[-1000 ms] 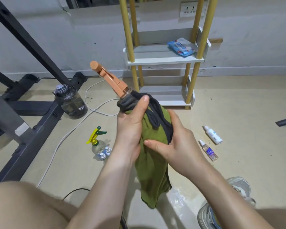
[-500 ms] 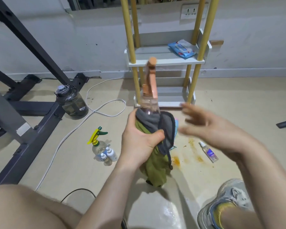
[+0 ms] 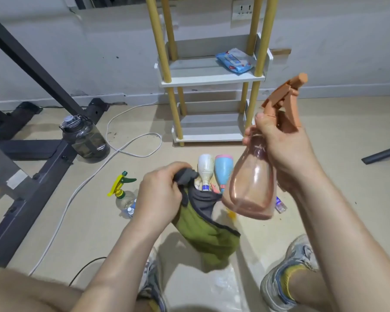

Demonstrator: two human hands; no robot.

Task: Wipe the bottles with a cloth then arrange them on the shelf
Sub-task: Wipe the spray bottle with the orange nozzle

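Right hand: we see the right hand [image 3: 286, 152] curled round the neck of the pink spray bottle [image 3: 252, 190], thumb up by its orange trigger end.
Bottle pose: tilted, trigger end up and right, base down and left, held in the air over the floor [image 3: 336, 176], in front of and a bit right of the shelf [image 3: 212, 77].
Left hand: the left hand [image 3: 160, 194] bunches the grey end of the cloth [image 3: 207, 235] in a closed grip. The green part hangs below it.
Bottle vs cloth: the base is just beside the cloth's grey edge. We cannot tell if they touch.
Hands: apart, left one lower and nearer us.
Floor bottles: the white bottle [image 3: 205, 170] and blue bottle [image 3: 223, 172] lie side by side between the hands, caps toward us. The yellow-green spray bottle [image 3: 122, 188] sits left of the left hand. The small clear bottle [image 3: 280, 204] is partly hidden behind the pink base.
Shelf: white tiers on yellow posts against the wall [image 3: 99, 52], with raised lips at back and sides. The wipes pack [image 3: 234, 60] is on the right of the middle tier, bare board to its left. The lower tier shows bare board.
Room: open floor between the lying bottles and the lower tier's front edge. More floor lies right of the shelf, up to a dark bar [image 3: 383, 154].
Left side: dark jug [image 3: 86, 140], white cable [image 3: 133, 152], black metal frame [image 3: 32, 154].
Near edge: shoes [image 3: 288, 273] on either side, below the cloth.
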